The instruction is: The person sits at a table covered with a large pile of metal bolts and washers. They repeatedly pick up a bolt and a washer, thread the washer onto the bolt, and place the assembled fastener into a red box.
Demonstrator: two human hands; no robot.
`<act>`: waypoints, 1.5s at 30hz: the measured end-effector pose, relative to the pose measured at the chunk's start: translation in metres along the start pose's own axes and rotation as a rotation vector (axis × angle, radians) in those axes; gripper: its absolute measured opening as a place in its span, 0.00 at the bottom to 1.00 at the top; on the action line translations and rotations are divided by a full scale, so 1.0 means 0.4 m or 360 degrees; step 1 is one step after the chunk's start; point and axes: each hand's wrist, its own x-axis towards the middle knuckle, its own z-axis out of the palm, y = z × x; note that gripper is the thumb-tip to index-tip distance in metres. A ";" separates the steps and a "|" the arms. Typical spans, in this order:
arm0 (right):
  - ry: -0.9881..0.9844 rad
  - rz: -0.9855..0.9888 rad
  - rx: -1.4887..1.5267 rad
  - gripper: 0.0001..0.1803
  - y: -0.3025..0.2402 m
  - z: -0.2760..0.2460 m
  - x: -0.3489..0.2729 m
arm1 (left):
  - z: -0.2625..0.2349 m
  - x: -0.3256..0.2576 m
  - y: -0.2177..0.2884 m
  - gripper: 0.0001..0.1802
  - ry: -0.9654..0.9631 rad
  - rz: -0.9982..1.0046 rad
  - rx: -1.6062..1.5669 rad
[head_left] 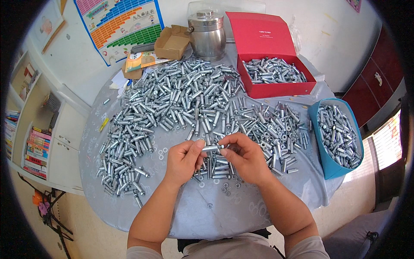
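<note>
Between my hands, a silver expansion bolt (210, 148) lies level above the near edge of the metal pile. My left hand (183, 162) pinches its sleeve end with thumb and fingers. At the opposite end, my right hand (246, 160) closes thumb and forefinger around the tip, where a small nut or washer seems to sit; the fingers partly hide it. Under and beyond both hands spreads a large heap of similar bolts and sleeves (172, 93). Loose washers (226, 188) lie near my right wrist, and others mix with sleeves to the right.
A red open box (276, 90) full of bolts stands at the back right. Nearer on the right is a filled blue container (330, 160). A steel pot (208, 36) and a cardboard box (171, 42) stand behind the heap on the cloth-covered round table (198, 222).
</note>
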 end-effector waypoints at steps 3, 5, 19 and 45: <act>0.0061 -0.0391 -0.0291 0.12 -0.005 -0.001 0.002 | -0.003 0.003 0.000 0.25 -0.0024 -0.0108 -0.0046; 0.0059 -0.0556 -0.0393 0.12 -0.003 0.000 0.004 | -0.002 0.002 0.010 0.26 -0.0024 -0.0230 -0.0157; 0.0003 0.0024 0.0129 0.09 0.010 0.007 0.000 | 0.000 0.005 0.004 0.24 -0.0065 -0.0276 -0.0276; 0.0179 0.0038 0.0167 0.05 0.000 0.004 -0.002 | -0.006 0.007 0.003 0.24 -0.0070 -0.0312 -0.0343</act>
